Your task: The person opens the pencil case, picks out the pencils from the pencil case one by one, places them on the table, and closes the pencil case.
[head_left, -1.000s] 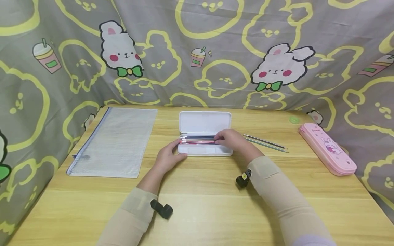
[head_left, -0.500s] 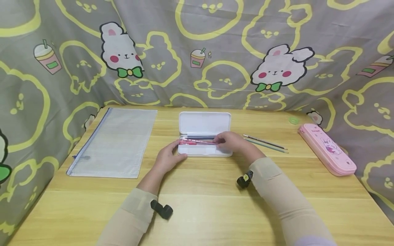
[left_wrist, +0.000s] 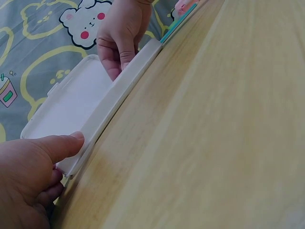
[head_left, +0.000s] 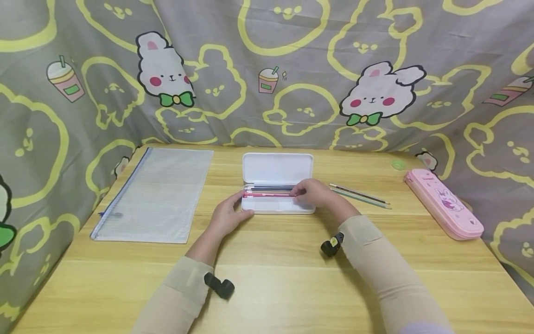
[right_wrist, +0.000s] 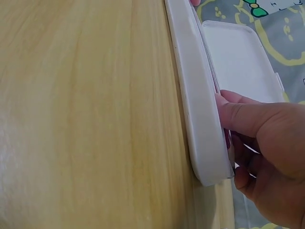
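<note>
A white pencil case (head_left: 277,204) lies with its lid (head_left: 277,168) raised, in the middle of the table. Several pencils, dark ones at the back and a red pencil (head_left: 271,195) in front, lie lengthwise inside. My left hand (head_left: 227,214) holds the case's left end, thumb on the front wall and fingers round the corner in the left wrist view. Over the right end, my right hand (head_left: 313,192) pinches the red pencil's right end between thumb and fingers. In the right wrist view, the case's front wall (right_wrist: 200,105) hides most of the pencils.
Two more pencils (head_left: 360,195) lie on the table right of the case. A pink zip pencil case (head_left: 444,204) is at the far right, with a small green ring (head_left: 398,164) behind it. A mesh zip pouch (head_left: 156,197) lies flat on the left.
The red pencil was tilted half a second ago and now lies level along the others. My right hand has shifted slightly towards the front of the case; my left hand stays put.
</note>
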Tool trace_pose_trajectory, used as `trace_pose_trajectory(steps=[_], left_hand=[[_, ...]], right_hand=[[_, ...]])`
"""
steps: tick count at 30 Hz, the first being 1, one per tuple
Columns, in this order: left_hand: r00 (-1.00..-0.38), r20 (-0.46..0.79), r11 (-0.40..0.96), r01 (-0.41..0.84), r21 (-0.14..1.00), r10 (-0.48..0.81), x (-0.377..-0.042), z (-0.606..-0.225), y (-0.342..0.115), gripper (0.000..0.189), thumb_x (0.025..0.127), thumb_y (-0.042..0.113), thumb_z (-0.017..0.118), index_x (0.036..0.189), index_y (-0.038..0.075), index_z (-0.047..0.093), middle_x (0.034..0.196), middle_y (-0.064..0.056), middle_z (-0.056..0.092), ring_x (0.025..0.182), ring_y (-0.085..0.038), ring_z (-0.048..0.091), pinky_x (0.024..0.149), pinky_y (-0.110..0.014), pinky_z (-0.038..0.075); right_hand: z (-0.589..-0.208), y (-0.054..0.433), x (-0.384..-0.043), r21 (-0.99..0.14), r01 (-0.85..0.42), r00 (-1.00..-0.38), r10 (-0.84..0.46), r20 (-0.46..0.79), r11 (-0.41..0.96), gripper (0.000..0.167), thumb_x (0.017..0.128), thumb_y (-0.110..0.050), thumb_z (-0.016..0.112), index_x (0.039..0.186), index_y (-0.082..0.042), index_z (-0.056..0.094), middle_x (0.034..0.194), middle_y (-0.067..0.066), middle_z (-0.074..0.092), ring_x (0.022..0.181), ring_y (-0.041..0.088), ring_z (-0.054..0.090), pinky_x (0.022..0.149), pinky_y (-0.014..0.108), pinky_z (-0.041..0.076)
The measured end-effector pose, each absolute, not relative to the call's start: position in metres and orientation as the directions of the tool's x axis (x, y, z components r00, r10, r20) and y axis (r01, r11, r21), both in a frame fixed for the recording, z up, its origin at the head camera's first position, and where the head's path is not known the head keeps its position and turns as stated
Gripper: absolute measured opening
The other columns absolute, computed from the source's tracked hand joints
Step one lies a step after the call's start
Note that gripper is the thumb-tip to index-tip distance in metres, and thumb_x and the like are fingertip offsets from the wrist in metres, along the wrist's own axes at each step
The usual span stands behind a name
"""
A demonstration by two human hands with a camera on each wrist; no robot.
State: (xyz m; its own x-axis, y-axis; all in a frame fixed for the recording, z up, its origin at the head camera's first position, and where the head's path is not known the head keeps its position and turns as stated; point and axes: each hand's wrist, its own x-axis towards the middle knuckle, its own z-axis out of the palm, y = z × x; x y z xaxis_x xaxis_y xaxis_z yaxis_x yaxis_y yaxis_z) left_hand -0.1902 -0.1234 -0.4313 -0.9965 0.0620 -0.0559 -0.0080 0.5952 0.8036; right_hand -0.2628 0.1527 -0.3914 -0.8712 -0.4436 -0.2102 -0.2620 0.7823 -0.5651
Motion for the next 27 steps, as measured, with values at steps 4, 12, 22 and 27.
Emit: trace_pose_trajectory(steps=[4,12,22,27], left_hand=[[-0.997,-0.047,0.599,0.001,0.801,0.065,-0.19,-0.432,-0.122,0.076,0.083,0.031,0.076,0.148,0.011,0.043,0.153,-0.015,0.043,0.144,-0.035,0.036,0.121,-0.049,0.029],[-0.997,-0.061,0.613,-0.014,0.79,0.056,-0.189,-0.431,-0.122,0.076,0.084,0.032,0.075,0.149,0.011,0.041,0.154,-0.015,0.041,0.145,-0.034,0.034,0.121,-0.048,0.028],[-0.996,-0.076,0.61,-0.028,0.792,0.054,-0.189,-0.428,-0.123,0.076,0.085,0.033,0.074,0.15,0.013,0.041,0.155,-0.013,0.039,0.146,-0.034,0.033,0.122,-0.048,0.027],[-0.995,-0.079,0.609,-0.029,0.793,0.056,-0.189,-0.427,-0.123,0.076,0.085,0.032,0.074,0.15,0.012,0.04,0.156,-0.014,0.039,0.146,-0.034,0.032,0.122,-0.048,0.027]], right_hand=[[-0.392,0.157,-0.262,-0.608,-0.263,-0.878,-0.447,-0.171,0.749,0.02,0.091,-0.014,0.068,0.11,-0.009,0.073,0.112,0.009,0.072,0.11,0.025,0.062,0.101,0.044,0.049],[-0.387,0.178,-0.257,-0.618,-0.267,-0.91,-0.404,-0.092,0.74,0.02,0.09,-0.014,0.069,0.109,-0.009,0.074,0.101,0.008,0.071,0.089,0.019,0.057,0.079,0.031,0.049],[-0.385,0.231,-0.246,-0.611,-0.223,-0.95,-0.311,-0.04,0.759,0.024,0.091,-0.015,0.068,0.112,-0.005,0.072,0.101,0.012,0.07,0.089,0.02,0.056,0.077,0.028,0.046],[-0.383,0.26,-0.232,-0.578,-0.198,-0.966,-0.259,-0.024,0.792,0.025,0.092,-0.017,0.067,0.113,-0.005,0.072,0.101,0.012,0.069,0.09,0.02,0.056,0.077,0.028,0.045]])
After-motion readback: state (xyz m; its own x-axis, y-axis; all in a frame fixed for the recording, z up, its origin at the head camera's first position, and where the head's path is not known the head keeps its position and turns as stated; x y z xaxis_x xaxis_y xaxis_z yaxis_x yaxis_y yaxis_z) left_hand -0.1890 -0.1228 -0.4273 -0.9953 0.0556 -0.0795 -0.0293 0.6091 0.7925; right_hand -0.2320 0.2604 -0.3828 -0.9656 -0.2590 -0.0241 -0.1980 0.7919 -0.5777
